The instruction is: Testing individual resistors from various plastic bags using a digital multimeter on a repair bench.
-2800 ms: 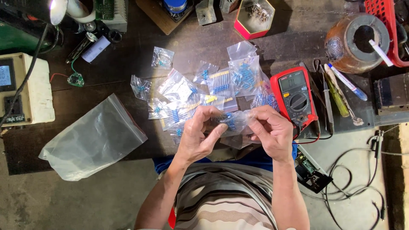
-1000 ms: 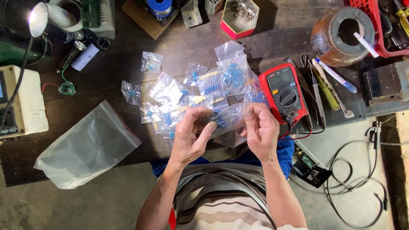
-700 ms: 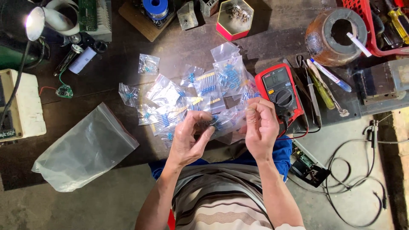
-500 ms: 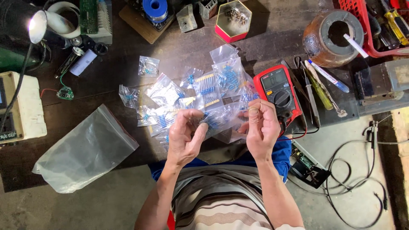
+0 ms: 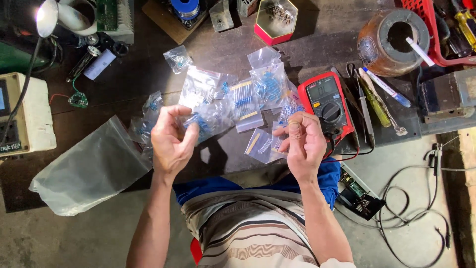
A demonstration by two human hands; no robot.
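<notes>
Seen from the head camera looking straight down, a person in a striped shirt sat at a dark, cluttered table sorting small clear bags of blue resistors. The left hand was raised above the table, palm turned inward, its fingers curled around one small bag of resistors held just over the spread of others. The right hand was lifted a little apart from it, thumb pressed against the bent fingers in a pinch; whether it gripped a bag edge or a single part was too small to tell. More resistor bags lay fanned out on the table just beyond both hands, touching and overlapping. A red multimeter sat just beside the right hand, and a large empty plastic bag lay to the left. To do this sorting well, it seemed best to hold each bag by its edge, keep it flat to the light, and lift one bag at a time so the pile stayed in order.
</notes>
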